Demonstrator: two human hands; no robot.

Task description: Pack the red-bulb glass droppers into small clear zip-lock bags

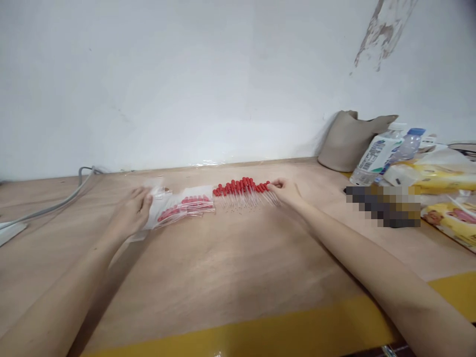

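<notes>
A row of droppers (241, 186) with red rubber bulbs and thin clear tubes lies on the wooden table, bulbs towards the wall. At the row's right end, my right hand (285, 190) pinches a dropper by its red bulb; the fingertips partly hide it. More red-bulbed droppers lie inside clear plastic bags (195, 204), overlapping to the left of the loose ones. My left hand (133, 210) rests with fingers extended on clear bags (158, 191) at the left end; its palm side is hidden.
A grey cable (70, 198) runs along the left of the table (223, 277). On the right are a grey-brown container (342, 141), plastic bottles (379, 153), yellow packages (435, 173) and a blurred-out dark item (386, 206). Yellow tape (260, 334) marks the front edge.
</notes>
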